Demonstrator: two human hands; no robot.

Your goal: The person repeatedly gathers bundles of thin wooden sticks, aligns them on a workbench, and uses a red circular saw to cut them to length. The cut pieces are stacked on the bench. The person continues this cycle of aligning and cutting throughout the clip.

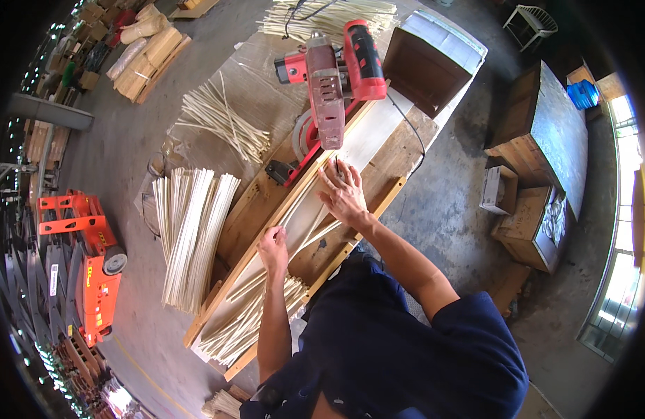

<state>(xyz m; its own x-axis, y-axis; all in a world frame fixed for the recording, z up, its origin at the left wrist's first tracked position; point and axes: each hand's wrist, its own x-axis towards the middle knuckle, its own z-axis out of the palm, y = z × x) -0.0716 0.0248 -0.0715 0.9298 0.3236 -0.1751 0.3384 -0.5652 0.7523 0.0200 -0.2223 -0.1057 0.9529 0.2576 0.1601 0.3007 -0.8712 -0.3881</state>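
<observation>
A red miter saw (pixel 327 91) stands over the far part of the long wooden workbench (pixel 242 213). My right hand (pixel 345 194) lies just on the near side of the saw, fingers stretched out and pressing down beside the fence. Nearer to me, my left hand (pixel 272 250) is closed, with its fingertips pinching a thin wooden stick (pixel 292 209) that runs along the fence toward the saw. A few more loose sticks (pixel 317 236) slant across the bench between my hands. Close to my left forearm, a pile of pale sticks (pixel 249 321) rests in the bench's trough.
Left of the bench are a thick bundle of pale sticks (pixel 193 237) and a looser heap (pixel 225 119). An open cardboard box (pixel 434 59) sits behind the saw, whose black cord (pixel 413 129) hangs rightward. An orange scissor lift (pixel 92 272) stands far left; wooden crates (pixel 535 133) are at right.
</observation>
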